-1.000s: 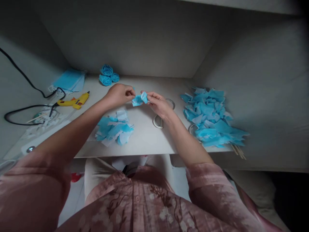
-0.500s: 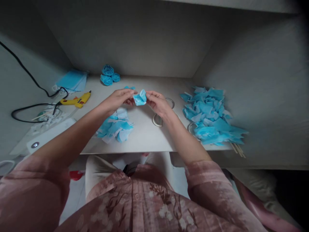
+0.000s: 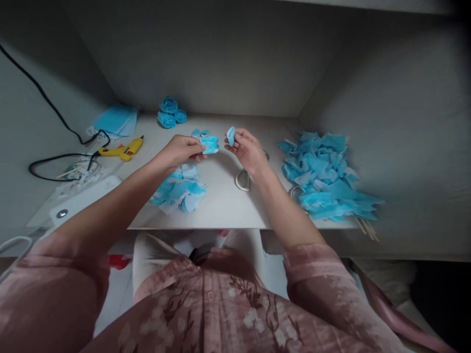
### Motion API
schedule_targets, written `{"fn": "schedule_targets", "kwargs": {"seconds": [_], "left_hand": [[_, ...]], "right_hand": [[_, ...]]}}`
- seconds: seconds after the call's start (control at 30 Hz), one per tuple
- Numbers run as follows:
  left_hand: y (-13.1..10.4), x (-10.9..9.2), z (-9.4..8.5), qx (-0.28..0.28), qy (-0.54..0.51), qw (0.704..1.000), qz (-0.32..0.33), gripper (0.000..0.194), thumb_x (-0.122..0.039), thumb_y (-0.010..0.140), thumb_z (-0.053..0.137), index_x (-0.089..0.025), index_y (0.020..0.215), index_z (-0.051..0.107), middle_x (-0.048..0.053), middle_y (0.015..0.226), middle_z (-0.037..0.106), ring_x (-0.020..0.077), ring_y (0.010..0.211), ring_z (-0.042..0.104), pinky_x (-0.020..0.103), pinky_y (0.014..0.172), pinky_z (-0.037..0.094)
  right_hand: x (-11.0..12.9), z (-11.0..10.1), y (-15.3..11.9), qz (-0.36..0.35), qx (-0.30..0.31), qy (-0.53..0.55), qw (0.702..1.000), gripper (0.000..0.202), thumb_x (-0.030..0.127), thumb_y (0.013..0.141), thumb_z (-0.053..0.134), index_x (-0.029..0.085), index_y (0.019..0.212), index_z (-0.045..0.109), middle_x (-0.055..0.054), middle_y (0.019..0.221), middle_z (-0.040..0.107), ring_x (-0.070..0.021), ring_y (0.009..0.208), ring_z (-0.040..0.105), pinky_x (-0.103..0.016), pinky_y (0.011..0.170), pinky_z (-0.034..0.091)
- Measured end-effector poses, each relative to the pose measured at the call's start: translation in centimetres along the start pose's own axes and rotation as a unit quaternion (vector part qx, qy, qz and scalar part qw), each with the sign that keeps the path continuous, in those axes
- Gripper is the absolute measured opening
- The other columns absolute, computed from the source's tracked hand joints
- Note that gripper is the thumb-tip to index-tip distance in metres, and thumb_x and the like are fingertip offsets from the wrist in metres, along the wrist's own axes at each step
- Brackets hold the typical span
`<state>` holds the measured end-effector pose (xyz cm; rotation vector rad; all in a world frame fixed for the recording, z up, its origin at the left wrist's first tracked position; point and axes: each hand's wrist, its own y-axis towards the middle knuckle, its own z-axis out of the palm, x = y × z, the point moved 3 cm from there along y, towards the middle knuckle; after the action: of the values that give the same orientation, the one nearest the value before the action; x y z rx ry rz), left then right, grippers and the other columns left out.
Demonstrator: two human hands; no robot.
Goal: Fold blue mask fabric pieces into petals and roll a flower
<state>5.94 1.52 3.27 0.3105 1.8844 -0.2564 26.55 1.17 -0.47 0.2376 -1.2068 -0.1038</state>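
At our far left, a black cord [image 3: 40, 87] hangs against the gray side wall [image 3: 22, 117] and loops over the tabletop near a yellow glue gun [image 3: 127, 149], its dark nozzle aimed toward the back wall [image 3: 213, 59]. Nearer us sits a white casing [image 3: 86, 196] with a round, dark button, just beside a curved white cable [image 3: 16, 240]. Below the tabletop, we see a red object [image 3: 118, 262], too obscured to identify, above a pale floor [image 3: 114, 299].
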Motion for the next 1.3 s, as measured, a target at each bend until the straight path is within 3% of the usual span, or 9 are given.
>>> {"fn": "schedule_targets", "kwargs": {"seconds": [0.13, 0.3, 0.43, 0.67, 0.93, 1.17, 1.3], "left_hand": [[-0.5, -0.2, -0.5, -0.035, -0.001, 0.999, 0.000, 0.019, -0.026, 0.080, 0.068, -0.016, 0.063, 0.069, 0.003, 0.065, 0.069, 0.0100, 0.058, 0.055, 0.023, 0.061, 0.044], [-0.7, -0.3, -0.8, -0.045, 0.031, 0.998, 0.024, 0.019, -0.027, 0.080, 0.068, -0.016, 0.064, 0.068, 0.002, 0.063, 0.068, 0.0115, 0.060, 0.057, 0.025, 0.066, 0.047], [-0.8, 0.0, -0.8, -0.040, 0.033, 0.998, 0.029, 0.023, -0.031, 0.081, 0.067, -0.017, 0.064, 0.067, 0.003, 0.062, 0.067, 0.0130, 0.062, 0.060, 0.025, 0.067, 0.048], [-1.2, -0.2, -0.6, -0.039, 0.035, 0.998, 0.028, 0.024, -0.030, 0.082, 0.066, -0.017, 0.062, 0.065, 0.003, 0.062, 0.066, 0.0132, 0.062, 0.059, 0.025, 0.066, 0.046], [-1.1, 0.0, -0.4, -0.027, 0.052, 0.998, 0.037, 0.027, -0.035, 0.083, 0.069, -0.018, 0.062, 0.065, 0.003, 0.064, 0.066, 0.0144, 0.064, 0.060, 0.026, 0.068, 0.046], [-1.5, -0.5, 0.1, -0.010, -0.006, 1.000, 0.018, 0.032, -0.027, 0.091, 0.062, -0.016, 0.061, 0.065, 0.001, 0.061, 0.064, 0.0111, 0.060, 0.056, 0.026, 0.067, 0.044], [-1.6, -0.6, 0.1, -0.007, 0.016, 1.000, 0.025, 0.028, -0.029, 0.088, 0.068, -0.016, 0.064, 0.066, 0.002, 0.065, 0.066, 0.0118, 0.062, 0.057, 0.026, 0.068, 0.043]], "right_hand": [[0.5, 0.9, -0.5, -0.053, 0.042, -0.097, 0.993, 0.027, 0.048, 0.074, 0.082, 0.025, 0.086, 0.072, 0.003, 0.080, 0.066, -0.0119, 0.073, 0.058, -0.027, 0.074, 0.051], [0.4, 2.3, -1.3, -0.087, 0.074, -0.197, 0.974, 0.031, 0.044, 0.080, 0.078, 0.024, 0.103, 0.073, 0.002, 0.083, 0.067, -0.0136, 0.078, 0.059, -0.029, 0.077, 0.049], [0.1, 2.6, -1.4, -0.079, 0.061, -0.217, 0.971, 0.035, 0.043, 0.079, 0.079, 0.026, 0.109, 0.067, 0.003, 0.080, 0.065, -0.0144, 0.078, 0.059, -0.030, 0.079, 0.049], [-0.1, 2.7, -1.4, -0.077, 0.049, -0.219, 0.971, 0.029, 0.035, 0.079, 0.077, 0.027, 0.101, 0.060, 0.004, 0.077, 0.064, -0.0140, 0.074, 0.058, -0.030, 0.077, 0.048], [-0.4, 2.5, -1.3, -0.072, 0.042, -0.229, 0.970, 0.030, 0.039, 0.079, 0.077, 0.027, 0.101, 0.059, 0.004, 0.078, 0.064, -0.0142, 0.074, 0.058, -0.030, 0.076, 0.049], [-0.4, 2.4, -1.2, -0.071, 0.033, -0.239, 0.968, 0.030, 0.039, 0.079, 0.077, 0.027, 0.101, 0.060, 0.005, 0.076, 0.063, -0.0146, 0.074, 0.057, -0.031, 0.076, 0.048], [-0.6, 2.4, -1.1, -0.060, 0.027, -0.232, 0.971, 0.032, 0.039, 0.077, 0.080, 0.027, 0.100, 0.061, 0.004, 0.076, 0.061, -0.0151, 0.075, 0.056, -0.031, 0.076, 0.048]]}}
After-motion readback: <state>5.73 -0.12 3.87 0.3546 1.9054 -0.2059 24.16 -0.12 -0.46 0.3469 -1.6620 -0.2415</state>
